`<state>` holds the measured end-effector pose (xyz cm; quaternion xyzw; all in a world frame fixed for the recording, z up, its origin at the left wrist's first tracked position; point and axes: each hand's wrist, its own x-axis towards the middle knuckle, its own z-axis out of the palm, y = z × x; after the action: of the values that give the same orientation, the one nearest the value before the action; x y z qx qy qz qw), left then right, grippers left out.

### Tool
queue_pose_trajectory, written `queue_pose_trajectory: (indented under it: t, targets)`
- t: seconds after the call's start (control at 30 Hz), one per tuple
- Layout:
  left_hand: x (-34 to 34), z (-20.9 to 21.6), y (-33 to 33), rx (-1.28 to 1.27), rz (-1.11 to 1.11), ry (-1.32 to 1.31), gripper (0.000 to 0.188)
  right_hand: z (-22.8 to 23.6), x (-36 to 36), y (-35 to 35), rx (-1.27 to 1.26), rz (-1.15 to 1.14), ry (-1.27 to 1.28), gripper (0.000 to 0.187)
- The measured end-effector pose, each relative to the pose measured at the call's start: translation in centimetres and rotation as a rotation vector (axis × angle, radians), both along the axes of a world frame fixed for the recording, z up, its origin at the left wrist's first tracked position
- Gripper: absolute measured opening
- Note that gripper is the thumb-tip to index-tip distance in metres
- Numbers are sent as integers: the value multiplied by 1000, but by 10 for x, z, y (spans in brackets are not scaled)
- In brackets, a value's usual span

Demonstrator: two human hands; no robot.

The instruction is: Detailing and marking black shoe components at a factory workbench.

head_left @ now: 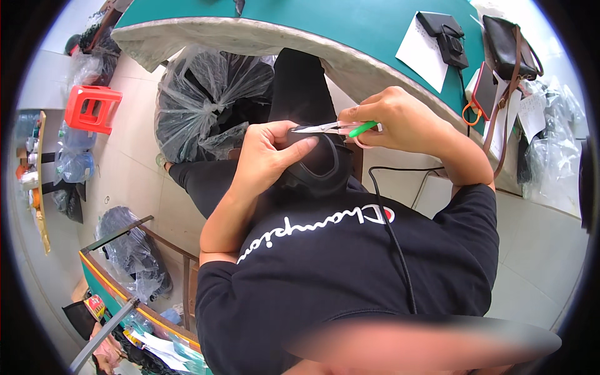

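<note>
My left hand [265, 156] pinches the edge of a black fabric piece [320, 180] with a curved opening, which rests in my lap. My right hand [400, 119] is closed around a pair of scissors [324, 128] with a green handle part. The blades point left and reach the edge near my left fingertips. They look nearly closed; whether they grip a thread there is too small to tell. Much of the black piece blends into my black clothes.
Ahead is a green-topped table [350, 28] with a pale cloth edge. A black device [447, 37], a phone [484, 90] with an orange cable and a black bag [509, 47] lie at its right. Beside my legs sits a large clear plastic bag [194, 106]; a red stool [92, 109] stands farther left.
</note>
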<state>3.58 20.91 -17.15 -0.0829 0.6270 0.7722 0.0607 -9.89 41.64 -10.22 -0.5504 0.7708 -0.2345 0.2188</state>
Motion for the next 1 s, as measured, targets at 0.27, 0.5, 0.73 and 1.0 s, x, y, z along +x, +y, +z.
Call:
queue_pose_trajectory:
  t: [0.27,0.5,0.73,1.0]
  targets:
    - [0,8,5,82,-87,-57,10,-10,-20,10,-173,-427,153,25]
    - [0,10,5,36,-69,-37,8,0,-7,17,-135,-49,-58,30]
    - [1,17,6,-63,-51,-1,6,-6,-4,21,-85,1,-46,34]
    - [4,13,7,-130,24,-17,9,-3,10,25,-95,-15,204,35]
